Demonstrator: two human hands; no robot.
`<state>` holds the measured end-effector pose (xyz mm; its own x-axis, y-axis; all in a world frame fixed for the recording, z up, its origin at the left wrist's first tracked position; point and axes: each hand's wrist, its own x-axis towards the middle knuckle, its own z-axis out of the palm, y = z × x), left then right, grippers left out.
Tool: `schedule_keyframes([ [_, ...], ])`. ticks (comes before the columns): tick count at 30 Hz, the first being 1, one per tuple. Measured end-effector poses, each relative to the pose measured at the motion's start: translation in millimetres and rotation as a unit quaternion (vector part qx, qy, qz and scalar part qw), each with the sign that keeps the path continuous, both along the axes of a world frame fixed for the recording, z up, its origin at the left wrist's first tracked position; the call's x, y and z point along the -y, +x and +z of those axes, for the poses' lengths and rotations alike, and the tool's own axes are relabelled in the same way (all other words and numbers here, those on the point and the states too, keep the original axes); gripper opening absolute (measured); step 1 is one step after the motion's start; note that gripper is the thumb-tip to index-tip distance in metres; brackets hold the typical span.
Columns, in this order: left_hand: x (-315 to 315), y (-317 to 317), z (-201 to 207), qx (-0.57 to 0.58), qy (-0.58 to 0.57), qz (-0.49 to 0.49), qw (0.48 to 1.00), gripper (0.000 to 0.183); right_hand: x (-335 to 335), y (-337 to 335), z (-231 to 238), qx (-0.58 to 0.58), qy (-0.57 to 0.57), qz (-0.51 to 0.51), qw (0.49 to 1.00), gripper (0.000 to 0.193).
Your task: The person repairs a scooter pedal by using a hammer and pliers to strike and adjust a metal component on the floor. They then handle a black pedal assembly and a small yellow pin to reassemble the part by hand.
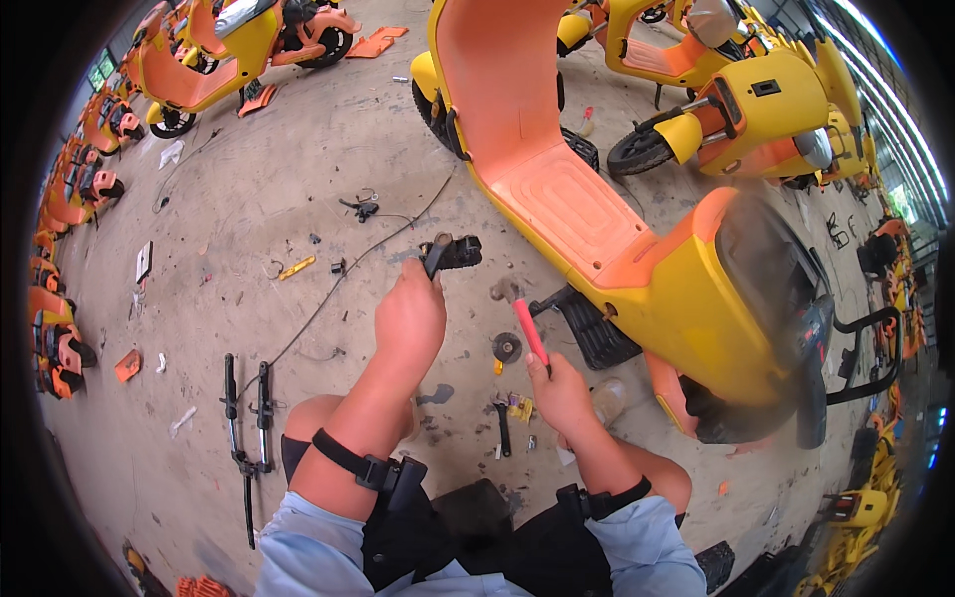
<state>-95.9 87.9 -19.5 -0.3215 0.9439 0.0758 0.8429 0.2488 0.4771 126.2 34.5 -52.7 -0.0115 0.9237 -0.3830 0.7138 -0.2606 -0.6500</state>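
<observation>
My left hand (410,310) is closed around a black chunky part (460,252) held out over the floor; its exact kind is not clear. In my right hand (562,393) is a hammer (530,330) by its red handle, its head pointing up and away from me. The hammer head is a little right of and nearer than the black part, apart from it. Just right of the hammer stands a yellow and orange scooter (567,214), its black pedal (595,326) close to my right hand.
On the floor lie a round black piece (506,347), a black-handled tool (503,428), a yellow cutter-like tool (296,268), a brake lever (362,209) and a long cable (343,274). A fork-shaped metal assembly (247,428) lies left. More scooters (214,75) line the sides.
</observation>
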Motion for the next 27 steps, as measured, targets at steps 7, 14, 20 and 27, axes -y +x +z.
schedule_keyframes([
  [7, 4.6, 16.1, 8.8, 0.05, 0.012, -0.022, 0.998, 0.023, -8.3, -15.4, -1.2, -0.19, 0.014, -0.115, 0.975, 0.037],
  [14, 18.3, 26.4, 29.1, 0.175, -0.026, -0.077, 0.981, 0.027, -17.0, -7.6, 18.6, -0.273, 0.107, -0.142, 0.946, 0.035],
  [20, 30.3, 40.3, 42.6, 0.213, -0.08, -0.135, 0.964, 0.026, -29.9, 9.5, 30.0, -0.287, 0.164, -0.133, 0.935, 0.045],
  [27, 32.5, 41.8, 39.8, 0.223, -0.05, -0.16, 0.96, 0.023, -33.2, 16.9, 37.5, -0.349, 0.104, -0.125, 0.923, 0.032],
])
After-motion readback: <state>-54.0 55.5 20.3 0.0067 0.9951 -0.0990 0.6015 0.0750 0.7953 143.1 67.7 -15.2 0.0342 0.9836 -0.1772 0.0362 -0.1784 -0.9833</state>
